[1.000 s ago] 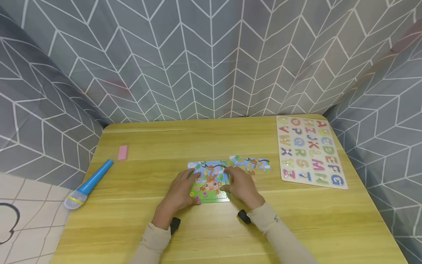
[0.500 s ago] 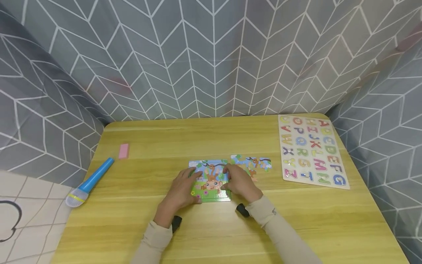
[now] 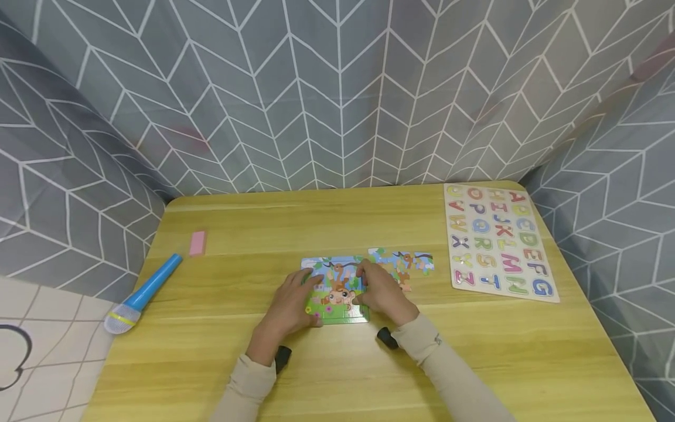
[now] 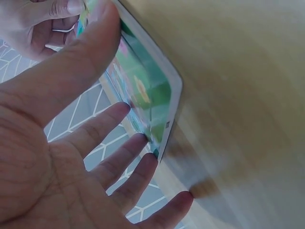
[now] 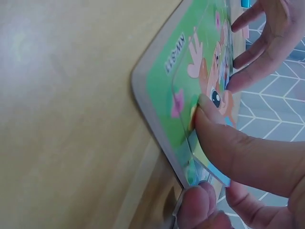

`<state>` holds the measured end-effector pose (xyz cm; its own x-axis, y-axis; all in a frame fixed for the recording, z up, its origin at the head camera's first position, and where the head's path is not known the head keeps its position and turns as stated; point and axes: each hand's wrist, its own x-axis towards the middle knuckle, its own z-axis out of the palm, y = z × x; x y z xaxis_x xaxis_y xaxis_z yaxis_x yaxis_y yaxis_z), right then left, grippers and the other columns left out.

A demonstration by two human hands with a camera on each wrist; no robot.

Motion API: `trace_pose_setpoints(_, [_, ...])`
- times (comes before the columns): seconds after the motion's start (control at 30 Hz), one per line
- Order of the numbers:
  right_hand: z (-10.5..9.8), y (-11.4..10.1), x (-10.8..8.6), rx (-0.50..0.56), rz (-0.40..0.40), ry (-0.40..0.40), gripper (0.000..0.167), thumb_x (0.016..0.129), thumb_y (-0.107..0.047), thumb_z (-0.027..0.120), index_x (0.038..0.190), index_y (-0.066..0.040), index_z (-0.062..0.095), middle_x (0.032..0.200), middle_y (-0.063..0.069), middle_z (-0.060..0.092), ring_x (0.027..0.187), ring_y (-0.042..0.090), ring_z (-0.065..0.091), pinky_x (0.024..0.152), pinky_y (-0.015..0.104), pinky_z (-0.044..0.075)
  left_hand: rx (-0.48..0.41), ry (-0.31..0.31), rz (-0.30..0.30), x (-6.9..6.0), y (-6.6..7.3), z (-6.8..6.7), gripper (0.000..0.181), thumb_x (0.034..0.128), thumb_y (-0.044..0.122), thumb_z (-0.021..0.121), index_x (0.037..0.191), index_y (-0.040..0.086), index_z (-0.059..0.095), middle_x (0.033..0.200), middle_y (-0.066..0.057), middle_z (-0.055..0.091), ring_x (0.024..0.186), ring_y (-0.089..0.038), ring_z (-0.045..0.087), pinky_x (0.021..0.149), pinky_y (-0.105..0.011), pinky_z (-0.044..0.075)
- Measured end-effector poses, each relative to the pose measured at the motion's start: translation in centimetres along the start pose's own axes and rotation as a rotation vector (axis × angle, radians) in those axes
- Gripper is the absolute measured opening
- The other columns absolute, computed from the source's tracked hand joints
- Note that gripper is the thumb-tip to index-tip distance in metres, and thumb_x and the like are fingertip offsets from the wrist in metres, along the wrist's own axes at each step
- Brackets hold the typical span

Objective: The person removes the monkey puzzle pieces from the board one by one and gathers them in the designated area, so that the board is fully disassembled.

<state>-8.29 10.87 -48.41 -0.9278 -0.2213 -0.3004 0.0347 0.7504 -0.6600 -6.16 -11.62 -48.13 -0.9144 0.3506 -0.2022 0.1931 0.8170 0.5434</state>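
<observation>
A jigsaw puzzle board (image 3: pixel 337 317) with a cartoon monkey picture lies flat on the table between my hands. My left hand (image 3: pixel 285 305) rests around its left side, thumb by the near edge and fingers spread. In the left wrist view the fingertips (image 4: pixel 138 138) touch or nearly touch the board's edge. At the right side, my right hand (image 3: pixel 387 293) pinches a puzzle piece (image 5: pixel 209 164), its thumb on top and a finger at its outer edge. This piece sits slightly raised and tilted over the board. Several loose puzzle pieces (image 3: pixel 416 262) lie just beyond the right hand.
A wooden alphabet board (image 3: pixel 498 243) lies at the table's right. To the left are a blue toy microphone (image 3: pixel 150 287) and a pink block (image 3: pixel 197 243). Patterned grey curtains (image 3: pixel 337 94) hang behind the table (image 3: pixel 337 387). Black wrist cameras (image 3: pixel 387 338) sit under the sleeves.
</observation>
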Motion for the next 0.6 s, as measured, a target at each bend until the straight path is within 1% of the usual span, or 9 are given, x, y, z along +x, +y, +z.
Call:
trace_pose_setpoints(0.27, [0.17,-0.09,-0.28,-0.012,-0.013,0.007,0.045,0.076,-0.012,0.087,0.103,-0.010,0.051,0.095,0.005,0.057,0.074,0.019,0.049,0.064,0.028,0.043,-0.004,0.000,0.002,0.06,-0.01,-0.10,0.093,0.0659,0.021,0.095,0.147,0.012,0.050,0.160,-0.017,0.035,0.149,-0.042,0.029,0.114,-0.070,0.031])
trace_pose_setpoints(0.47, [0.41,0.16,-0.65,-0.009,-0.065,0.022,0.034,0.079,-0.010,0.084,0.095,-0.009,0.054,0.088,0.003,0.058,0.075,0.017,0.049,0.066,0.026,0.043,-0.001,0.003,0.004,0.06,0.04,-0.14,0.093,0.0653,0.021,0.095,0.147,0.011,0.051,0.160,-0.017,0.036,0.149,-0.043,0.030,0.114,-0.069,0.031])
trace_pose_setpoints(0.6, [0.54,0.36,-0.94,0.027,-0.101,0.036,0.026,0.082,-0.008,0.081,0.089,-0.010,0.056,0.083,0.001,0.056,0.072,0.015,0.048,0.064,0.025,0.041,-0.004,0.004,0.004,0.03,0.06,-0.14,0.093,0.0646,0.020,0.095,0.146,0.011,0.051,0.159,-0.018,0.037,0.148,-0.043,0.031,0.114,-0.069,0.032])
